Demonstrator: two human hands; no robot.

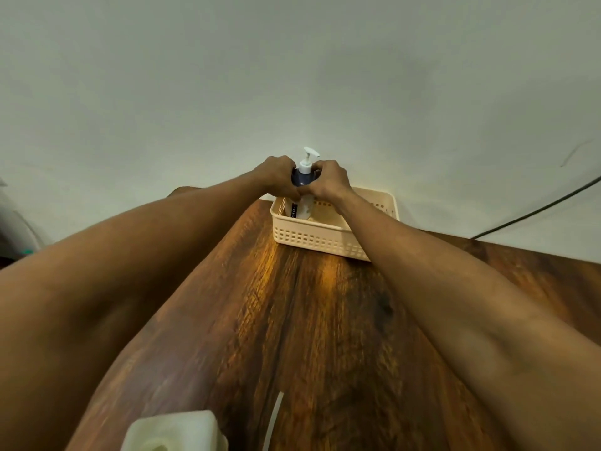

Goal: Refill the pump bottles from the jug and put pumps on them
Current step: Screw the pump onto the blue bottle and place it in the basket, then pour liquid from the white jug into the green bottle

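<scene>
We held a dark blue plastic pump bottle (300,179) with a white pump head (308,159) at 12 o'clock, standing in the cream perforated plastic basket (312,237) on the wooden counter (325,320). Our left hand (276,172) and right hand (328,179) had fingers wrapped around its shoulders. We judged this 1 filled and pumped. The translucent white plastic jug (175,431) sat at 6 o'clock. The label read roughly "OXO", unclear.

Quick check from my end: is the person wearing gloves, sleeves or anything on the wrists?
No. Both arms are bare along all that shows, with no sleeve edge in view. The left hand and right hand are ungloved, and no watch, band or ring is visible on either. I see no markings on the forearms, though the wide lens stretches and blurs the parts nearest the camera.
</scene>
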